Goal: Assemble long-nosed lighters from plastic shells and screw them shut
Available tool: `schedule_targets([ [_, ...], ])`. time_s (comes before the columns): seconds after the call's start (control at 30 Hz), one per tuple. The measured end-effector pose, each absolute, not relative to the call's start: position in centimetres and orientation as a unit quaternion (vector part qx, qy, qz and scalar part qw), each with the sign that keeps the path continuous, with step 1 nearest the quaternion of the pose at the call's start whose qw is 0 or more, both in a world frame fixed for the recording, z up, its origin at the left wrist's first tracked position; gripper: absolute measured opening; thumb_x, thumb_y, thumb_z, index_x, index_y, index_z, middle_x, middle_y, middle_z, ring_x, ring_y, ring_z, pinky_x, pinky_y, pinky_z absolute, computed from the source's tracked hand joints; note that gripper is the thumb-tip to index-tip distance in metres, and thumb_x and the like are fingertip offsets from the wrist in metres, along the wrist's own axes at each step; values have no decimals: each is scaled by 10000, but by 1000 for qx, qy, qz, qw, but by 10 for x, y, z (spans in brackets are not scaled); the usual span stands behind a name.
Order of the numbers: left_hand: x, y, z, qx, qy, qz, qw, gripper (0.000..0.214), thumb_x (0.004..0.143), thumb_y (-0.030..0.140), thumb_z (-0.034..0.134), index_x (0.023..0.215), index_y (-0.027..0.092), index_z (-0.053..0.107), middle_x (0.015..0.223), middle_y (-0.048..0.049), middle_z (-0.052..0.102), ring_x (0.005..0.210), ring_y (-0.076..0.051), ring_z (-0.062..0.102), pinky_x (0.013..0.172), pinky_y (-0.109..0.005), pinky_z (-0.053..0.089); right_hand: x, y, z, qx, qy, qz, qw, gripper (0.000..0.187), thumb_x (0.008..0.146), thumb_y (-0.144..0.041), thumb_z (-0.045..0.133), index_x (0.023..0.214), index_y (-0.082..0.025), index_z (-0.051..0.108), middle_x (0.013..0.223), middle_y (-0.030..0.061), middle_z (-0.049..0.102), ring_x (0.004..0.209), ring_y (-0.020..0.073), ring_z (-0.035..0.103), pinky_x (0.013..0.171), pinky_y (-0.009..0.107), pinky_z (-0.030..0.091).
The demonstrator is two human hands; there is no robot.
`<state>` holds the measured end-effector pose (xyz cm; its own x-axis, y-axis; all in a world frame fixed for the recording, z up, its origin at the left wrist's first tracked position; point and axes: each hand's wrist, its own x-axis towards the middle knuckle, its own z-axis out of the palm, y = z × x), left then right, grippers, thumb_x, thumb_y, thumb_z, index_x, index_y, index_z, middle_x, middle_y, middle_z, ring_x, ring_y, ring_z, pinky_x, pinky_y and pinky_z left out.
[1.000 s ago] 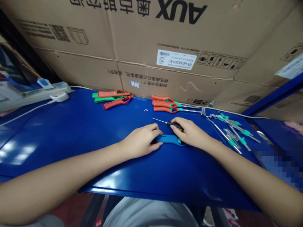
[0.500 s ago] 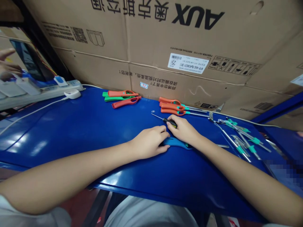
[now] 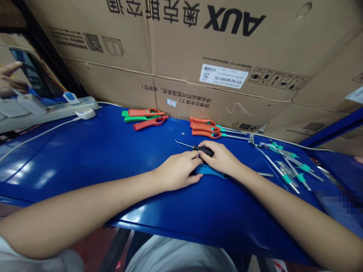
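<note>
Right hand (image 3: 219,159) has a small black-handled screwdriver (image 3: 203,150) pinched by the grip, tip pointing left. Left hand (image 3: 177,170) is curled in right beside it, can't tell if it's gripping anything. Under both sits a blue plastic handle (image 3: 208,170) on the blue workbench (image 3: 85,158), with orange handles (image 3: 204,127) further back by a cardboard box (image 3: 181,75).

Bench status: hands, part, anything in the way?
Right hand on black-handled screwdriver. Left hand on blue plastic handle. Teal-collared shafts off right, not in the way.
</note>
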<state>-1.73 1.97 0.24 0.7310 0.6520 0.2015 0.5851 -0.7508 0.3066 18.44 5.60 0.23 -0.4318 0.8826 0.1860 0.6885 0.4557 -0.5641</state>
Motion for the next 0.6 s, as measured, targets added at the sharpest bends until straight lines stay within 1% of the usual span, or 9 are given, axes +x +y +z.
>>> schedule_targets([
  [0.1, -18, 20, 3, 924, 334, 150, 109, 282, 939, 325, 647, 1169, 163, 663, 1084, -91, 650, 994, -251, 656, 849, -359, 562, 194, 48, 9, -484, -795, 225, 287, 167, 913, -308, 589, 1010, -211, 685, 1025, 52, 749, 931, 207, 680, 850, 351, 512],
  [0.13, -18, 20, 3, 925, 334, 149, 109, 278, 944, 335, 643, 1163, 166, 668, 1074, -86, 648, 968, -241, 657, 834, -347, 560, 198, 44, 13, -492, -780, 232, 308, 199, 912, -336, 600, 1042, -210, 682, 1015, 55, 745, 905, 203, 678, 813, 345, 520],
  [0.17, -18, 19, 3, 925, 332, 148, 110, 281, 947, 345, 639, 1165, 170, 671, 1066, -81, 646, 948, -233, 658, 817, -336, 557, 203, 40, 18, -502, -762, 239, 333, 227, 897, -369, 627, 1051, -210, 679, 944, 47, 732, 818, 188, 662, 726, 323, 518],
  [0.2, -18, 19, 3, 926, 330, 147, 112, 289, 950, 351, 637, 1176, 174, 670, 1063, -76, 645, 937, -227, 659, 802, -326, 554, 207, 36, 24, -517, -716, 277, 378, 228, 854, -378, 686, 1007, -209, 693, 821, 24, 697, 693, 163, 616, 621, 294, 485],
  [0.27, -17, 18, 3, 926, 326, 150, 121, 307, 954, 358, 631, 1201, 179, 667, 1065, -68, 647, 939, -221, 663, 786, -315, 547, 216, 27, 37, -542, -613, 355, 453, 249, 782, -384, 771, 950, -212, 702, 594, -44, 540, 491, 106, 441, 455, 244, 334],
  [0.33, -17, 17, 2, 924, 321, 154, 135, 319, 958, 366, 629, 1216, 182, 668, 1072, -62, 654, 963, -220, 668, 789, -312, 544, 222, 19, 49, -528, -519, 426, 520, 222, 730, -350, 811, 835, -205, 681, 521, -79, 407, 440, 75, 319, 412, 225, 227],
  [0.4, -16, 15, 2, 923, 317, 158, 150, 330, 960, 379, 630, 1225, 187, 673, 1080, -57, 659, 982, -218, 672, 797, -313, 543, 227, 14, 57, -513, -455, 462, 563, 231, 714, -344, 814, 743, -195, 640, 543, -78, 372, 440, 59, 286, 400, 222, 196],
  [0.5, -14, 12, 2, 923, 305, 163, 171, 356, 963, 407, 632, 1245, 194, 678, 1089, -55, 664, 982, -213, 678, 794, -312, 543, 229, 12, 57, -506, -423, 467, 589, 217, 762, -371, 757, 745, -198, 626, 600, -56, 409, 456, 66, 329, 384, 221, 246],
  [0.6, -12, 8, 1, 918, 301, 172, 193, 375, 963, 435, 634, 1252, 202, 689, 1101, -57, 673, 987, -211, 678, 807, -316, 543, 228, 12, 50, -491, -429, 459, 603, 205, 818, -378, 688, 747, -203, 608, 715, -13, 521, 496, 81, 426, 394, 232, 364],
])
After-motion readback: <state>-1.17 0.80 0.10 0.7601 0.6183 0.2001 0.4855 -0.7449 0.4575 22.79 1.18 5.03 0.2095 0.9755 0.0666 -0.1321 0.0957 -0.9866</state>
